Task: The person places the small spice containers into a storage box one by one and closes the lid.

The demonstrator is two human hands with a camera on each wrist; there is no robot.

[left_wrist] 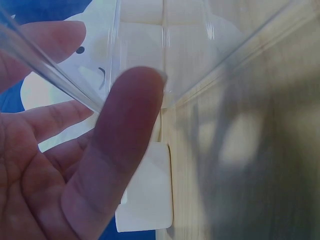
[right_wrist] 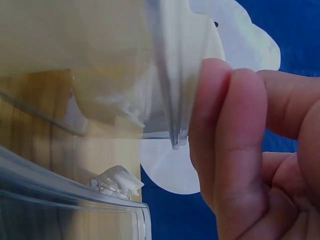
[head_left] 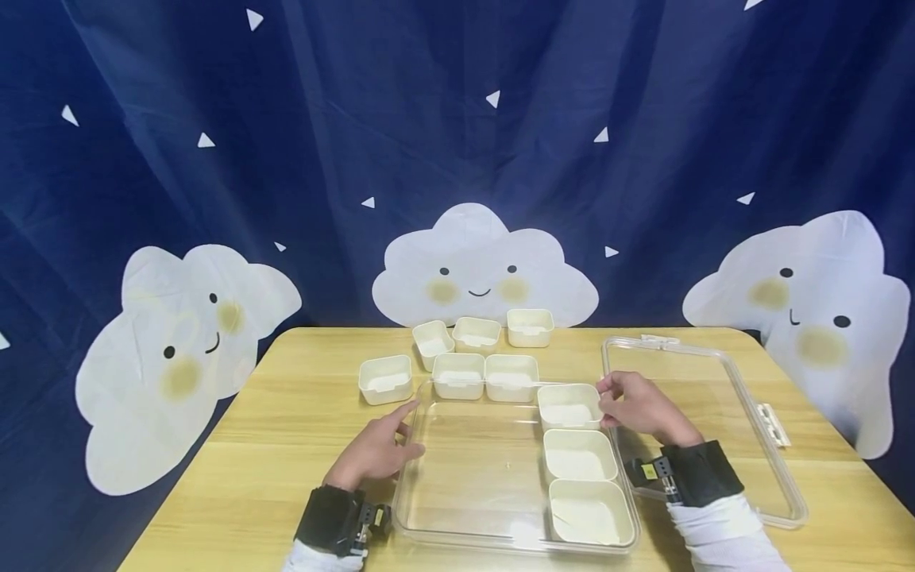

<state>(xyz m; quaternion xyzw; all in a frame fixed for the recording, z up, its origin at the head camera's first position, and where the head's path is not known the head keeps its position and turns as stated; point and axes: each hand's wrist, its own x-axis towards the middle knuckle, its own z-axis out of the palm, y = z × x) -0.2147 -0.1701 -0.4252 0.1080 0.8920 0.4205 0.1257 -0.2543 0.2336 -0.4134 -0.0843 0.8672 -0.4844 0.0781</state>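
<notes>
The head view is bright, the wrist views hazier, the left showing blurred shadows across the tabletop (left_wrist: 250, 145)

A navy curtain (head_left: 443, 127) with white clouds (head_left: 484, 266) and triangles (head_left: 493, 98) hangs behind a pale wooden table (head_left: 286, 413)

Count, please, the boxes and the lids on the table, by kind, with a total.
Small cream boxes: 9
Large clear box: 1
Clear lid: 1
Total: 11
</notes>
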